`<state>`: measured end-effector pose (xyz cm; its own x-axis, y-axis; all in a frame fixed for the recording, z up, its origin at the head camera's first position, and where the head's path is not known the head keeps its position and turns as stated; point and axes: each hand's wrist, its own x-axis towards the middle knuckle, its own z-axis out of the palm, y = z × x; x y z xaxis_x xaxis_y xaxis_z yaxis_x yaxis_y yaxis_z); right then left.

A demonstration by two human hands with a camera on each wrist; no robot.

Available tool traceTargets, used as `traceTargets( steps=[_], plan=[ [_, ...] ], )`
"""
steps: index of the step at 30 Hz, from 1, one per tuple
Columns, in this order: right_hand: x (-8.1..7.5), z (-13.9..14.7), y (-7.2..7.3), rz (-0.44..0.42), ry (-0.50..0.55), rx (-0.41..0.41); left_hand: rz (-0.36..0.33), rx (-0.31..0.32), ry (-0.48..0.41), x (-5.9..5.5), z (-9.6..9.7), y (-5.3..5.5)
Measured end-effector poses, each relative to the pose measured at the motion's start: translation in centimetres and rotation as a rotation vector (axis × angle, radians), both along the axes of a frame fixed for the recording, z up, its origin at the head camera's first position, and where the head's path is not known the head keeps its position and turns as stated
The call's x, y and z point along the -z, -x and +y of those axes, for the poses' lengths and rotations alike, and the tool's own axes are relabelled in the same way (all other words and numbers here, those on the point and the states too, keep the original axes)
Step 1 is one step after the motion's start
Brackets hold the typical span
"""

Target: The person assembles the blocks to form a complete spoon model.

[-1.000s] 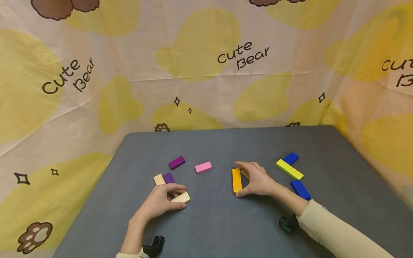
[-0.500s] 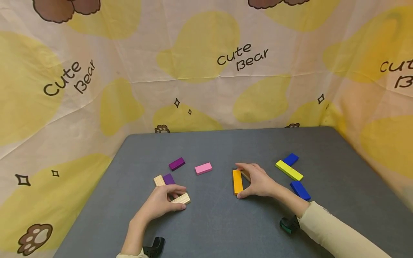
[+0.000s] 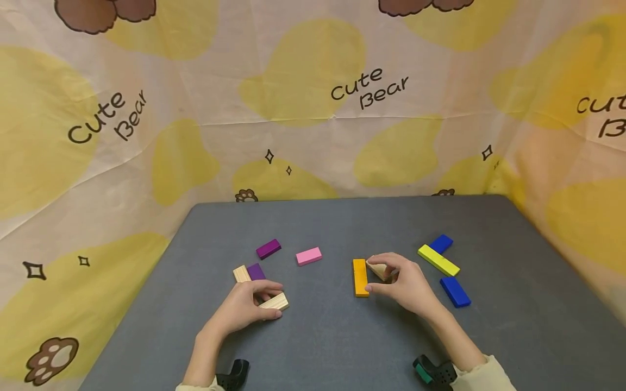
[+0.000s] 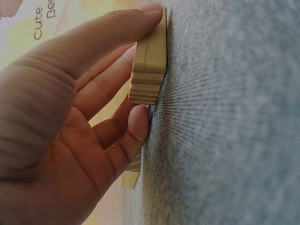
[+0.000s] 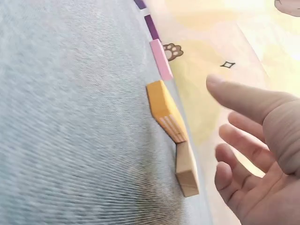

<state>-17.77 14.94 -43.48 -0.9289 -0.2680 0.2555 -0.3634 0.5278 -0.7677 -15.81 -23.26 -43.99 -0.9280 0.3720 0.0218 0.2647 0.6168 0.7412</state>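
In the head view my left hand (image 3: 237, 307) pinches a plain wooden block (image 3: 276, 302) between thumb and fingers, low at the table. The left wrist view shows the thumb laid on that block (image 4: 152, 51). My right hand (image 3: 408, 285) is held with thumb and fingers spread beside an orange block (image 3: 360, 278). Another plain wooden block (image 3: 377, 270) lies to the right of the orange one, partly covered by the right fingers. From the right wrist, a gap shows between the hand (image 5: 255, 154) and both blocks, which lie end to corner.
Beyond the left hand lie a plain wooden block (image 3: 242, 273) and a purple block (image 3: 256, 271), with another purple block (image 3: 268, 248) and a pink block (image 3: 308, 256) farther back. At right, a yellow block (image 3: 438, 260) lies by two blue blocks (image 3: 455, 292). Patterned cloth (image 3: 313, 152) surrounds the grey table (image 3: 313, 347).
My right hand has let go of the orange block and drawn back to the right, uncovering more of the wooden block beside it. The left hand has stayed in place.
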Motion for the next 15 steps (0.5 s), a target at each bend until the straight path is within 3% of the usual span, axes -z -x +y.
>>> traceTargets(
  steps=[6,11,15],
  plan=[
    [0.5,-0.5,-0.4,-0.131,0.053,0.027,-0.006,-0.007,-0.002,0.1,0.0,0.0],
    [0.9,-1.2,-0.5,-0.305,0.192,0.114,-0.008,-0.007,-0.003,0.1,0.0,0.0],
    [1.3,-1.8,-0.5,-0.381,0.278,0.161,-0.014,-0.003,-0.005,0.1,0.0,0.1]
  ],
)
